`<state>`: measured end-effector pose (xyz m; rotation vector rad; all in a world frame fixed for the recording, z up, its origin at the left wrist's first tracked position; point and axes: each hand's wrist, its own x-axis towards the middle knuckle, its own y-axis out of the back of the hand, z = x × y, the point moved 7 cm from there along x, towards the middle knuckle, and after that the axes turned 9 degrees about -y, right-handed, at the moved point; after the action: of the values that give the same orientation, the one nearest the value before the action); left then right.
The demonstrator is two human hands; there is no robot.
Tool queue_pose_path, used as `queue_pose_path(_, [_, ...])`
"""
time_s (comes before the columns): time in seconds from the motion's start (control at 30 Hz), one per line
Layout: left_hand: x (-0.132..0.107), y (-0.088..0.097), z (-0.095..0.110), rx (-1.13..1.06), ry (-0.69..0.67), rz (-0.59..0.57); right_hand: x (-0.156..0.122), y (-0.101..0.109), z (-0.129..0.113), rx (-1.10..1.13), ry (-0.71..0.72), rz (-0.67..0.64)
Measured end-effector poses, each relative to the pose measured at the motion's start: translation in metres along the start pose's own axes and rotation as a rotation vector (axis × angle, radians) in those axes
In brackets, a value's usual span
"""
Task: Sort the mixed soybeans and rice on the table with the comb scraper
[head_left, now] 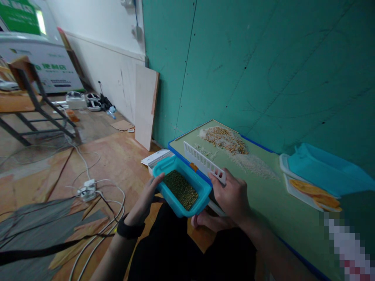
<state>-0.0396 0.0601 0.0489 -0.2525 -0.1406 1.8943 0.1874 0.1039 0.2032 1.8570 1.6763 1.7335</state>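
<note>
My left hand (145, 203) grips the near left side of a blue tray (164, 165) filled with green beans (181, 189), held at the table's left edge. My right hand (231, 197) is closed on the near end of a white slotted divider (202, 161), which lies along the table edge beside the tray. A pile of yellow beans (225, 139) and white grains (252, 162) is spread across the green table (272, 203) farther back.
At the right stand a blue lid or tray (322, 168) and a white tray with yellow pieces (315, 194). A teal wall rises behind the table. A wooden board (145, 111), cables and a power strip (88, 188) lie on the floor at left.
</note>
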Motion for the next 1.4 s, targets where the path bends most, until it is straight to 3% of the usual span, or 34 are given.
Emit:
queue_pose_path(0.27, [-0.011, -0.010, -0.010, -0.039, 0.104, 0.026, -0.025, -0.028, -0.022, -0.018, 0.250, -0.013])
queue_pose_path(0.47, [-0.012, -0.003, -0.032, -0.062, 0.186, 0.099, -0.029, -0.029, -0.034, 0.027, 0.369, -0.002])
queue_pose_path(0.83, [-0.015, -0.004, -0.034, -0.063, 0.212, 0.128, -0.023, -0.048, -0.023, -0.104, 0.363, 0.003])
queue_pose_path(1.03, [-0.025, -0.012, -0.019, -0.112, 0.115, 0.020, -0.008, -0.054, -0.016, -0.227, 0.291, -0.075])
queue_pose_path(1.17, [-0.025, -0.011, -0.021, -0.097, 0.118, -0.002, -0.006, -0.048, -0.004, -0.245, 0.268, -0.117])
queue_pose_path(1.4, [-0.017, -0.005, -0.035, -0.102, 0.129, 0.017, -0.015, -0.012, 0.028, -0.207, 0.214, -0.136])
